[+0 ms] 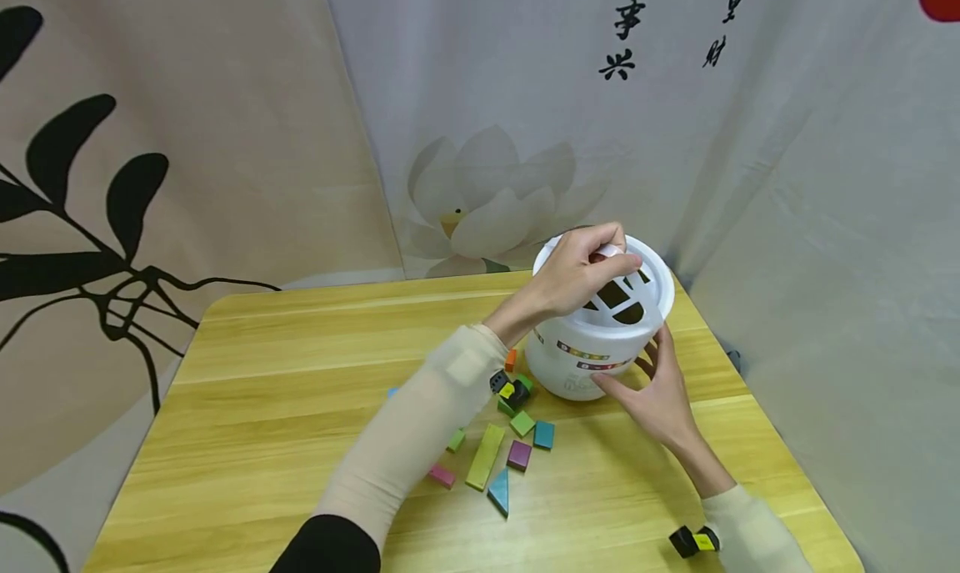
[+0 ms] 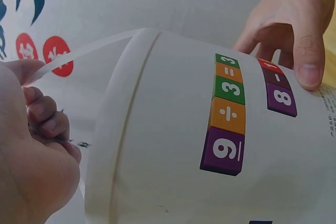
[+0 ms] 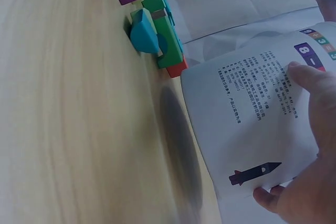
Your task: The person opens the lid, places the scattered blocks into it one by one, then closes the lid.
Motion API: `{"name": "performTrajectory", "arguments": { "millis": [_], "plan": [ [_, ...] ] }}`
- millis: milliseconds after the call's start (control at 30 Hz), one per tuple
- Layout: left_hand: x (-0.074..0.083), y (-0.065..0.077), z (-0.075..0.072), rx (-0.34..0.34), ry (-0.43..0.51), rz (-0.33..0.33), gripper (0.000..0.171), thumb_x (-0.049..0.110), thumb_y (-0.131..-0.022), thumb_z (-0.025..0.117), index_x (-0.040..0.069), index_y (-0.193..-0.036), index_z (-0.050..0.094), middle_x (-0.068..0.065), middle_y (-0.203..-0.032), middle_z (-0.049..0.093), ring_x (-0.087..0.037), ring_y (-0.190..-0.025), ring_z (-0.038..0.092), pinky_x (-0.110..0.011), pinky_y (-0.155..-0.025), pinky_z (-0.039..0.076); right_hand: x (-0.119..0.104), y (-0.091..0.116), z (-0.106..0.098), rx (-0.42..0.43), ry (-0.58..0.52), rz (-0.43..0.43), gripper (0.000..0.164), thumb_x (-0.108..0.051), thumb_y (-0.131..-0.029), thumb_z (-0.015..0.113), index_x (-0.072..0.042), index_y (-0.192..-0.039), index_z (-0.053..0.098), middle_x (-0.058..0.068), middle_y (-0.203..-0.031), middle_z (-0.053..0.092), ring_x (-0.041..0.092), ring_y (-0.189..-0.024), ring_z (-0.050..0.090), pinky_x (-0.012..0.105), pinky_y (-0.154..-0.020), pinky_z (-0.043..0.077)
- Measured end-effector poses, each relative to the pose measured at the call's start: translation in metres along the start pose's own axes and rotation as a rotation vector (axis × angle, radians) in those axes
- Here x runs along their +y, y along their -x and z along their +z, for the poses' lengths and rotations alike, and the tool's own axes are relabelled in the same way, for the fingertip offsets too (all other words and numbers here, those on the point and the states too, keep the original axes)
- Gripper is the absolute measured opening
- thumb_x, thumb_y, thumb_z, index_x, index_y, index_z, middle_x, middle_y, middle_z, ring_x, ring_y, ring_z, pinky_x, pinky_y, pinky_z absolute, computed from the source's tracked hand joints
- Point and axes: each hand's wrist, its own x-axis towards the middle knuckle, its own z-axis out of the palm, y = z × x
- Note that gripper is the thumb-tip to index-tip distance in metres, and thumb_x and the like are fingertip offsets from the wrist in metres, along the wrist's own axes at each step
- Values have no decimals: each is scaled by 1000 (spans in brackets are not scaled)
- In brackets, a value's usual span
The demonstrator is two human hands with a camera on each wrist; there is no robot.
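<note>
A white bucket (image 1: 551, 364) with a cut-out lid (image 1: 633, 329) stands toward the table's far right. My left hand (image 1: 573, 273) has its fingers curled round the bucket's white handle (image 2: 89, 52), above the lid. Low on the right side, my right hand (image 1: 660, 398) grips the bucket, thumb on the front and the other fingers behind. Printed number tiles (image 2: 226, 114) run across the bucket's wall. Dark gaps show through the lid's openings, and the contents are hidden.
Loose blocks lie left of and in front of the bucket: a long yellow-green block (image 1: 486, 456), a blue triangle (image 1: 500, 494), a purple cube (image 1: 519, 454), a teal block (image 1: 543, 434) and several others. Behind the table (image 1: 300, 348) hangs a printed curtain (image 1: 480, 81).
</note>
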Motion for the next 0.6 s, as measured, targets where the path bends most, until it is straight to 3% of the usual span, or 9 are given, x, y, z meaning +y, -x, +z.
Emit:
{"name": "performTrajectory", "arguments": {
  "millis": [367,600],
  "plan": [
    [-12,-1,11,-39,19,-49,29,17,-98,64,10,-77,45,-1,-67,34,-10,-64,37,-16,-59,30,12,8,0,8,-9,28,114,-11,-78,89,-32,-165,18,12,-158,31,37,-138,38,65,-107,37],
    [-17,-2,16,-76,8,-102,30,20,-99,64,11,-77,46,0,-67,36,-9,-63,37,-16,-58,31,56,8,0,5,-3,50,117,-20,-78,91,-38,-165,15,2,-160,30,35,-139,37,63,-107,39]
  ]
}}
